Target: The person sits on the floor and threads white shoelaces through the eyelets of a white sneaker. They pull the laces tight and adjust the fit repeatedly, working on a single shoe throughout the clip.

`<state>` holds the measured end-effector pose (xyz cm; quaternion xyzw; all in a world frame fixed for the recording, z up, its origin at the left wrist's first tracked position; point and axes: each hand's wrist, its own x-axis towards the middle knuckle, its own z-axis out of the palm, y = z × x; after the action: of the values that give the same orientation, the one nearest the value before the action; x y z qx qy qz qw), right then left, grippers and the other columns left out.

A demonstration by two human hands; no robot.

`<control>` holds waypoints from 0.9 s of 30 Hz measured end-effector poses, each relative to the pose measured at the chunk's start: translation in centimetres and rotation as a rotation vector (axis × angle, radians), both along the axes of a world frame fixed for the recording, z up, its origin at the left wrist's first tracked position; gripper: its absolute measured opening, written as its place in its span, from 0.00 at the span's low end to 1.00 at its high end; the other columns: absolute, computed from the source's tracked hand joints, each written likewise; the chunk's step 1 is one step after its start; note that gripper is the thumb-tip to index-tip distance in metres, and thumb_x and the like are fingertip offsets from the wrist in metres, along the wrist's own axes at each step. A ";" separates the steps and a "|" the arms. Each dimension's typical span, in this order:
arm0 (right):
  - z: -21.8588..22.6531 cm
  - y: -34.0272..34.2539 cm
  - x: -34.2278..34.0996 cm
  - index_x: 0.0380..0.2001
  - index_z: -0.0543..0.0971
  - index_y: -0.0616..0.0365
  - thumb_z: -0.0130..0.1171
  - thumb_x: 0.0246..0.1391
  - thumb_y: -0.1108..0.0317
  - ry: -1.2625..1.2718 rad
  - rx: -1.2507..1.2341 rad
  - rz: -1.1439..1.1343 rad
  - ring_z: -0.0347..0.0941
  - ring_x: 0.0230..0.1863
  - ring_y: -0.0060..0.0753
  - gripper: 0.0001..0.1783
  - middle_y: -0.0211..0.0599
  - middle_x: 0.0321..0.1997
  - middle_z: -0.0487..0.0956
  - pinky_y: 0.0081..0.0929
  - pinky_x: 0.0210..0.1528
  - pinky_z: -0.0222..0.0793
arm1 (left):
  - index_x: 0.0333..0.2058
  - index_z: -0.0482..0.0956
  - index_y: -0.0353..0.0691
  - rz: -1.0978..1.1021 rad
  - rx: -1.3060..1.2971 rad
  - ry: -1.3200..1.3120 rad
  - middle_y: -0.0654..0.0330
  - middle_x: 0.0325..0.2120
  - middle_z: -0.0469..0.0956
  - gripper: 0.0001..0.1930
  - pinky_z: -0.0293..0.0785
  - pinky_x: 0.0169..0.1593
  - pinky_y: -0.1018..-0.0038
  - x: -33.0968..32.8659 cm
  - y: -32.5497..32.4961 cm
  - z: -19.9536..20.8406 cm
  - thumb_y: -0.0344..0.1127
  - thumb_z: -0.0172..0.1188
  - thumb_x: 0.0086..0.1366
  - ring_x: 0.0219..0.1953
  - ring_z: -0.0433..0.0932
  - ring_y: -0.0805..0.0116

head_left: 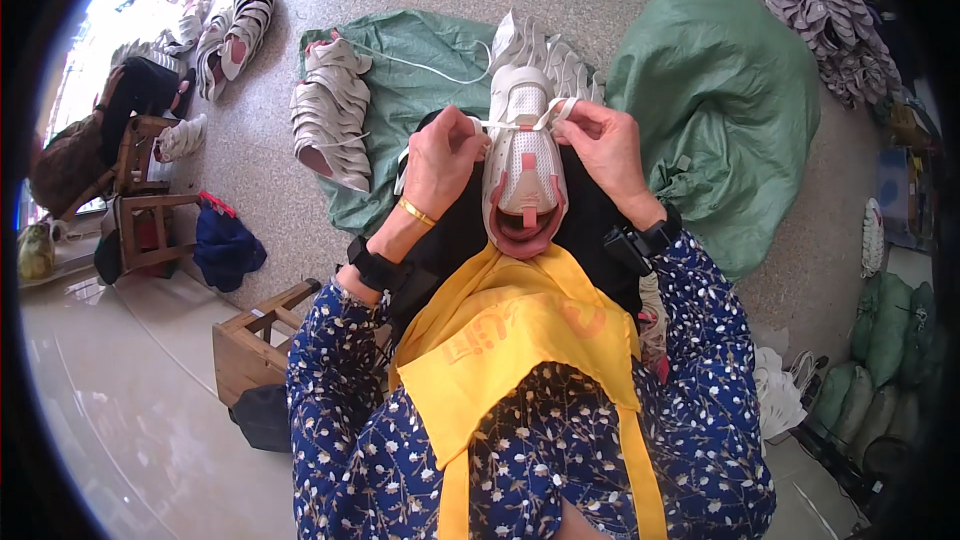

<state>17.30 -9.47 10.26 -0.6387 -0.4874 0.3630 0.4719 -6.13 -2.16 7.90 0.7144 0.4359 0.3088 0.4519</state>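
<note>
I see the white-and-pink shoe upper (524, 175) lying lengthwise — toe away, opening toward me — between my left hand (440, 160) and right hand (607, 145), fingers of both pinched shut on its white lace (520, 124).

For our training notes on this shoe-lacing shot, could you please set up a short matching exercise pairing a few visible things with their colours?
Things:
1. apron
2. sack
3. shoe upper
4. bangle

Colours:
a. white and pink
b. gold
c. yellow
d. green

Pairs: 1-c, 2-d, 3-a, 4-b. The left hand and right hand each pinch the white lace across the shoe upper.
</note>
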 end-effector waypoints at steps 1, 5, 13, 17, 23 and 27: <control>-0.1 0.0 -0.1 0.47 0.83 0.69 0.63 0.61 0.77 0.126 -0.015 -0.013 0.82 0.38 0.20 0.11 0.34 0.39 0.86 0.21 0.43 0.82 | 0.32 0.73 0.32 -0.005 -0.027 -0.007 0.56 0.30 0.87 0.05 0.81 0.36 0.77 0.0 0.1 0.2 0.24 0.61 0.65 0.30 0.85 0.75; 0.1 -0.2 -0.2 0.45 0.83 0.69 0.62 0.62 0.78 0.152 -0.005 -0.002 0.83 0.37 0.21 0.10 0.34 0.38 0.86 0.21 0.43 0.82 | 0.33 0.74 0.32 -0.012 -0.081 -0.042 0.56 0.31 0.87 0.05 0.82 0.37 0.77 0.0 0.1 0.4 0.24 0.62 0.65 0.32 0.86 0.75; -0.1 -0.1 -0.6 0.40 0.84 0.67 0.62 0.59 0.80 0.163 0.009 -0.044 0.83 0.36 0.21 0.07 0.33 0.34 0.86 0.21 0.41 0.81 | 0.32 0.77 0.32 0.007 -0.117 -0.020 0.57 0.29 0.87 0.04 0.83 0.38 0.77 0.4 0.4 0.8 0.24 0.64 0.63 0.32 0.86 0.74; 1.3 -0.2 -1.3 0.40 0.84 0.65 0.64 0.59 0.79 -0.199 0.017 0.028 0.82 0.37 0.18 0.06 0.31 0.35 0.87 0.20 0.41 0.80 | 0.32 0.77 0.32 0.043 -0.137 -0.070 0.57 0.28 0.86 0.05 0.83 0.38 0.77 0.7 0.1 0.6 0.24 0.65 0.63 0.32 0.86 0.74; 0.6 0.4 -0.6 0.38 0.83 0.64 0.65 0.57 0.78 -0.232 -0.031 0.105 0.82 0.35 0.19 0.05 0.32 0.33 0.86 0.20 0.38 0.78 | 0.30 0.75 0.31 0.081 -0.214 -0.215 0.57 0.28 0.85 0.06 0.83 0.38 0.78 1.2 0.1 -0.1 0.22 0.65 0.64 0.31 0.84 0.74; -0.2 0.3 -0.7 0.36 0.83 0.63 0.66 0.55 0.77 -0.129 0.039 0.064 0.83 0.31 0.21 0.05 0.35 0.30 0.86 0.22 0.35 0.77 | 0.31 0.74 0.32 0.096 -0.228 -0.265 0.57 0.30 0.85 0.06 0.83 0.39 0.78 1.6 0.2 -0.1 0.21 0.65 0.64 0.32 0.84 0.74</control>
<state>16.59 -9.17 10.04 -0.6354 -0.5441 0.3265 0.4400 -4.56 -1.99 7.82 0.5898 0.4386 0.3699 0.5683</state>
